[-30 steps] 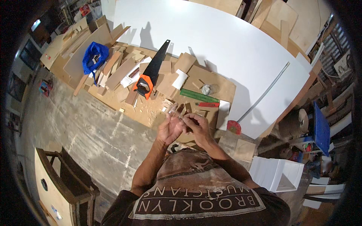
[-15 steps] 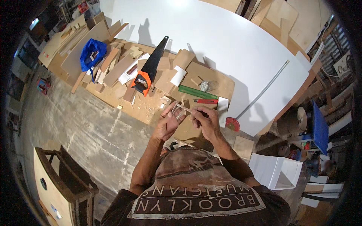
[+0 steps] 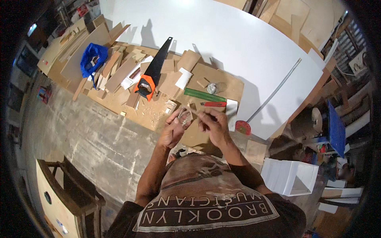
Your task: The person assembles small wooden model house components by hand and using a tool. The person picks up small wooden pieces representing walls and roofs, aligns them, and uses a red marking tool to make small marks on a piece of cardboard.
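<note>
In my left hand (image 3: 172,129) is a small piece made of thin pale strips (image 3: 183,116), held up over the worktable. My right hand (image 3: 212,126) is closed round the end of a thin pale stick (image 3: 193,110) that reaches toward the piece. Just beyond my hands lie a red utility knife (image 3: 214,104), a green bar (image 3: 202,95) and a glass jar (image 3: 217,88) with grey contents. A handsaw with an orange handle (image 3: 147,88) rests on offcuts to the left, among small wood shavings.
A blue bag (image 3: 92,59) sits among stacked boards (image 3: 67,51). A white panel (image 3: 238,27) bears a metal rule (image 3: 274,89) and a red fan-shaped object (image 3: 243,127). A wooden frame (image 3: 57,196) stands lower left, a white box (image 3: 287,176) lower right.
My hands have moved apart from their bunched position; my right hand shifted right with the thin stick. The view has shifted slightly, moving the table's objects up and left.
</note>
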Demonstrator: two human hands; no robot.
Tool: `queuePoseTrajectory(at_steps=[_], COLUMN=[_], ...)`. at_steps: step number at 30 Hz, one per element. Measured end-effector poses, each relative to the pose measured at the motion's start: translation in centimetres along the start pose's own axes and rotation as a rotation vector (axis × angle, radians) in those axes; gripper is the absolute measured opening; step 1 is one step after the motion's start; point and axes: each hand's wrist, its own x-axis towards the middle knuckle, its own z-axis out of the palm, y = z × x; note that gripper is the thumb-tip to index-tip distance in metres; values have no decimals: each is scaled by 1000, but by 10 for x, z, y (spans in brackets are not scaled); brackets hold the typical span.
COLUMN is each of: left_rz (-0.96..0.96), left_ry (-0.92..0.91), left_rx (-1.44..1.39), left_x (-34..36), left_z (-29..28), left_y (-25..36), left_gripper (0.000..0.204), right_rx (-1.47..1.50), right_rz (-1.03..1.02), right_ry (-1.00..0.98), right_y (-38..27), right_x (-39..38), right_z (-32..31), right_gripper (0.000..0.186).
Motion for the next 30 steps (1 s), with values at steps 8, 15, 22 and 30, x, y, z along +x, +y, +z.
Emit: queuePoseTrajectory(at_steps=[8,15,22,30], left_rz=[-89,126,273,430], left_ry=[389,524,685,580], left_rx=[312,1160,1577,1890], left_x=[-12,-42,-53,-30], left_z=[-8,7,8,17], left_y=[-10,-34,-47,-43], left_gripper=[44,38,42,38], right_rx=[-834,-1530,-1290,-799], right_rz=[-118,-430,-637,-144], right_ry=[410,210,106,-281], right_y=[78,140,117,84], right_x=[125,231,179,36], right_z=[-156,-204,-117,-7], right_gripper=[15,19,16,14])
